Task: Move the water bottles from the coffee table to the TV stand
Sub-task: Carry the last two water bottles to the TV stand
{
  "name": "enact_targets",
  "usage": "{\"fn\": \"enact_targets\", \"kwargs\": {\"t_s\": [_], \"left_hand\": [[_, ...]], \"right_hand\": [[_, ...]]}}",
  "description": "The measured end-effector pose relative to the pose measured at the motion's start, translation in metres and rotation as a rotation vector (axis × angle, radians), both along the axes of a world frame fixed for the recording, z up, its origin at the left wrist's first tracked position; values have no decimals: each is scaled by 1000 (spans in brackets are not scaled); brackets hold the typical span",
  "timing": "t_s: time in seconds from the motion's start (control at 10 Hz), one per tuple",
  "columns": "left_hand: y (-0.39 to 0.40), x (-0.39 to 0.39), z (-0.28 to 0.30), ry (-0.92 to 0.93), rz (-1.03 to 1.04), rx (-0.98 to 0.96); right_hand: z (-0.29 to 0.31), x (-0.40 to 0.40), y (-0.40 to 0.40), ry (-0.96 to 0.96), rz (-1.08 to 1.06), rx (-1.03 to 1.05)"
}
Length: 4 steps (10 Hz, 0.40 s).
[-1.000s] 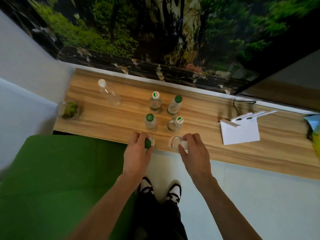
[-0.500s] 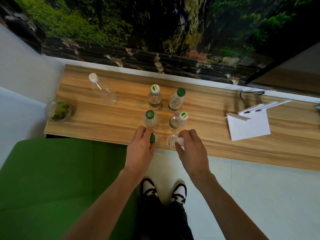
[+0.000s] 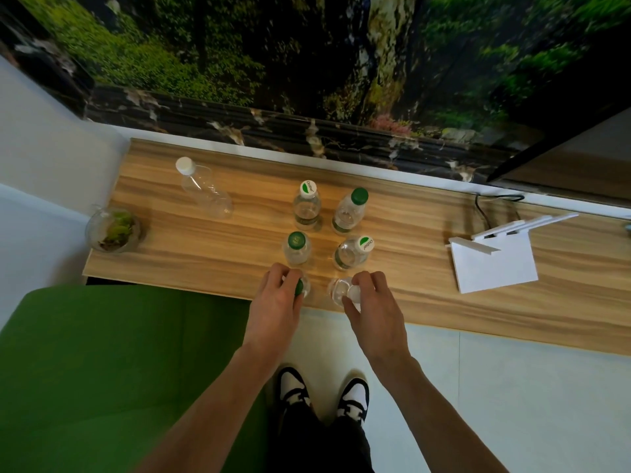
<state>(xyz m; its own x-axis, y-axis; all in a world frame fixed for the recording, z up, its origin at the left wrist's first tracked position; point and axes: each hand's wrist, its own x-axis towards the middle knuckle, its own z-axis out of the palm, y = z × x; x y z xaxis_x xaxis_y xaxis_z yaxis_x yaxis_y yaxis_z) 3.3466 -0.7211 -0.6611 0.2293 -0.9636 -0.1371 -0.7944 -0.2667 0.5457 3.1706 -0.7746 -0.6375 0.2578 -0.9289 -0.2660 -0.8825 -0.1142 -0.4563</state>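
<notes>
Several small clear water bottles stand in two columns on the wooden TV stand (image 3: pixel 426 295). My left hand (image 3: pixel 276 302) grips the top of a green-capped bottle (image 3: pixel 302 287) at the stand's front edge. My right hand (image 3: pixel 370 302) grips the top of a white-capped bottle (image 3: pixel 338 291) beside it. Behind them stand a green-capped bottle (image 3: pixel 296 249) and a white-capped bottle (image 3: pixel 351 252). Further back are a white-capped bottle (image 3: pixel 306 206) and a green-capped bottle (image 3: pixel 350 211). A larger clear bottle with a white cap (image 3: pixel 205 189) stands apart at the back left.
A glass bowl with plants (image 3: pixel 114 230) sits at the stand's left end. A white router with antennas (image 3: pixel 495 257) and a black cable (image 3: pixel 491 203) lie to the right. A green sofa (image 3: pixel 102 370) is at the lower left, a TV screen edge (image 3: pixel 560 138) at the upper right.
Both hands have pushed their bottles slightly further onto the stand's front edge. The view has shifted, so the stand sits lower and closer.
</notes>
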Motion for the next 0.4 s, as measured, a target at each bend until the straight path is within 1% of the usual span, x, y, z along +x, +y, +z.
{"fn": "enact_targets", "kwargs": {"t_s": [0.2,0.3,0.4], "left_hand": [[2,-4,2,-33,51,33],[1,-5,6,-77,72,52],[1,-6,18,-67,125,84]], "right_hand": [[2,-3,-1,-5,19,13],[7,-9,2,57,79,-18],[21,-17,6,55,84,-79]]}}
